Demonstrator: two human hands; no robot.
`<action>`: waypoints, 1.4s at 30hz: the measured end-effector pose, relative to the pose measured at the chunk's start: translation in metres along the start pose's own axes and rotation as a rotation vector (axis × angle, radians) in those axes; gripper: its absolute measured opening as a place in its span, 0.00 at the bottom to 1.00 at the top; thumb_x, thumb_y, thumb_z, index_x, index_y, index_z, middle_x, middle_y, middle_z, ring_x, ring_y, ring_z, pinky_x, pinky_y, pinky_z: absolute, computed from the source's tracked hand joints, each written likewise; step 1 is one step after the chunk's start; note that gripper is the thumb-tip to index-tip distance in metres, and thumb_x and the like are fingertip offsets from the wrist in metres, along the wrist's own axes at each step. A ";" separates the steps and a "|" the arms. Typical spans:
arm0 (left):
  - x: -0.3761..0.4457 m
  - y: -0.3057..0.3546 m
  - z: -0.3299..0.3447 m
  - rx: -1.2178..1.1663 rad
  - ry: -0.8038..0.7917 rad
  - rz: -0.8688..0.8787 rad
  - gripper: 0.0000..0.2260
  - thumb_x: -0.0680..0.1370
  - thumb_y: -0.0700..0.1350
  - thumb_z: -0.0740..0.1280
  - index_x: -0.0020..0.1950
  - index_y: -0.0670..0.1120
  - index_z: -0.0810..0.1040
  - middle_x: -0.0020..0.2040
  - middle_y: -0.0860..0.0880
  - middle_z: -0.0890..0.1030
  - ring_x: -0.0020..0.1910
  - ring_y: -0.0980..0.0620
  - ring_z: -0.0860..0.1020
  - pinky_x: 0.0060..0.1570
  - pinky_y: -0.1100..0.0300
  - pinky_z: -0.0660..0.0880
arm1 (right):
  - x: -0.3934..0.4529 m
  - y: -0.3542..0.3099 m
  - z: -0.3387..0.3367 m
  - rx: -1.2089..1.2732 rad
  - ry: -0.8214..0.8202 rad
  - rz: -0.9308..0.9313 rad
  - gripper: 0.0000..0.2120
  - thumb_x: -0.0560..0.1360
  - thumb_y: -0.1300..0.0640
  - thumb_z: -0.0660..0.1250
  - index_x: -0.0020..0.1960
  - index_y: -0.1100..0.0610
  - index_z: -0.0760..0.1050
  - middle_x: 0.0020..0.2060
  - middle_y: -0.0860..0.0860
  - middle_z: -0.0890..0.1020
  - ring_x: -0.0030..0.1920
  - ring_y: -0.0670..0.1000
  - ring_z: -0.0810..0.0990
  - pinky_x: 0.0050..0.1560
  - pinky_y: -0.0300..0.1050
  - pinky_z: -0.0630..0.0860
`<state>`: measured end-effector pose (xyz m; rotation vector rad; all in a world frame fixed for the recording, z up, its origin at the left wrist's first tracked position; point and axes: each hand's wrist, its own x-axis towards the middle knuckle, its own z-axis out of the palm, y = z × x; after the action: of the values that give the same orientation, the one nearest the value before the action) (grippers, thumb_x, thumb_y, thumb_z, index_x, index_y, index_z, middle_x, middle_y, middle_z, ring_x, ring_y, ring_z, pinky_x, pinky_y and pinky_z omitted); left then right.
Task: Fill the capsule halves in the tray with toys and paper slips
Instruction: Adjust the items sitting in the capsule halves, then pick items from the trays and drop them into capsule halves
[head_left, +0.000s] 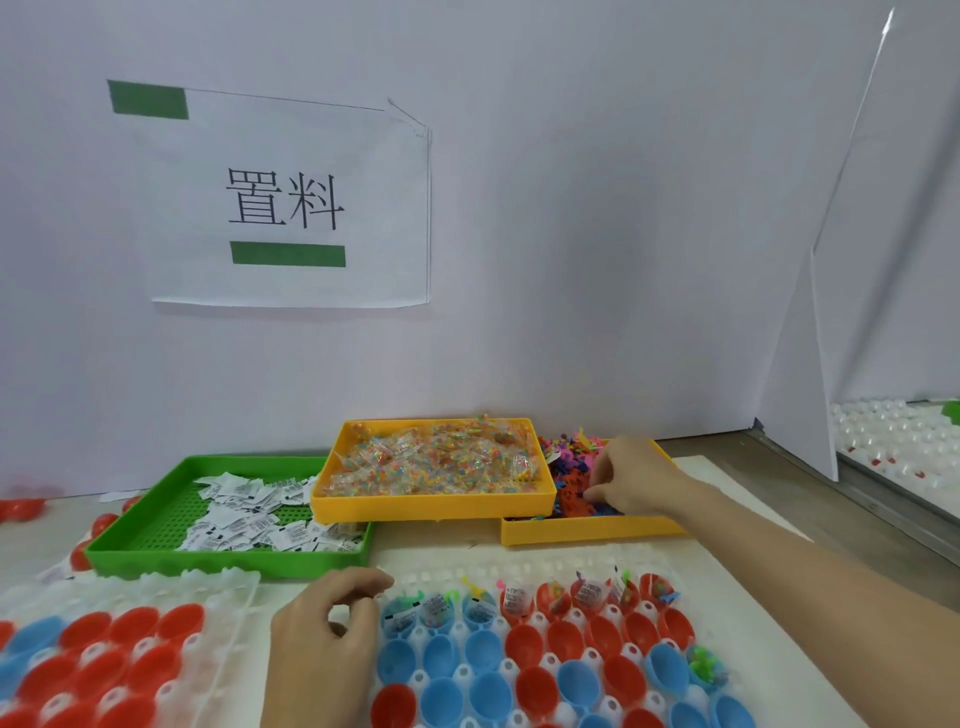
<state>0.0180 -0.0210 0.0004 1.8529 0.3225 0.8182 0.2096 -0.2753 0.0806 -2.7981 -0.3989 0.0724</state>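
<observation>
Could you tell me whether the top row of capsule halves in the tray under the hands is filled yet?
Filled, as far as visible: the top-row capsule halves hold toys and paper slips, while most rows below sit empty. The left hand hides the row's left end.

Even, bright, diffuse light; no glare. Soft shadows lie under the yellow tray (434, 506) and beneath the sign (291, 208) on the wall. Wide-angle bending shows toward 3 and 9 o'clock. Slightly soft throughout; red capsules (21, 506) at 9 o'clock blur.

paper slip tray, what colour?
Green; clear in the head view, left of the yellow trays.
</observation>
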 end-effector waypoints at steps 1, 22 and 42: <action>0.000 0.000 0.000 -0.002 0.000 0.000 0.20 0.70 0.24 0.64 0.34 0.49 0.84 0.34 0.53 0.84 0.40 0.59 0.80 0.30 0.64 0.73 | 0.004 -0.002 0.004 0.002 0.006 0.017 0.10 0.74 0.55 0.75 0.36 0.58 0.82 0.31 0.48 0.80 0.35 0.46 0.77 0.36 0.41 0.71; -0.002 0.000 -0.003 0.035 -0.036 0.010 0.20 0.72 0.27 0.65 0.36 0.51 0.84 0.38 0.59 0.84 0.42 0.60 0.80 0.33 0.62 0.75 | 0.010 0.011 0.003 0.090 -0.070 0.099 0.09 0.68 0.61 0.80 0.47 0.54 0.85 0.52 0.53 0.85 0.55 0.52 0.81 0.54 0.45 0.78; 0.000 -0.004 -0.004 0.047 -0.041 0.022 0.19 0.73 0.28 0.65 0.37 0.52 0.84 0.38 0.57 0.84 0.43 0.64 0.79 0.34 0.71 0.74 | -0.108 0.010 -0.010 0.655 0.356 -0.056 0.07 0.69 0.60 0.78 0.38 0.50 0.84 0.36 0.44 0.86 0.39 0.43 0.85 0.45 0.39 0.77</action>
<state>0.0156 -0.0163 -0.0018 1.9177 0.2984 0.7925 0.1099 -0.3179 0.0869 -2.0958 -0.2950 -0.2588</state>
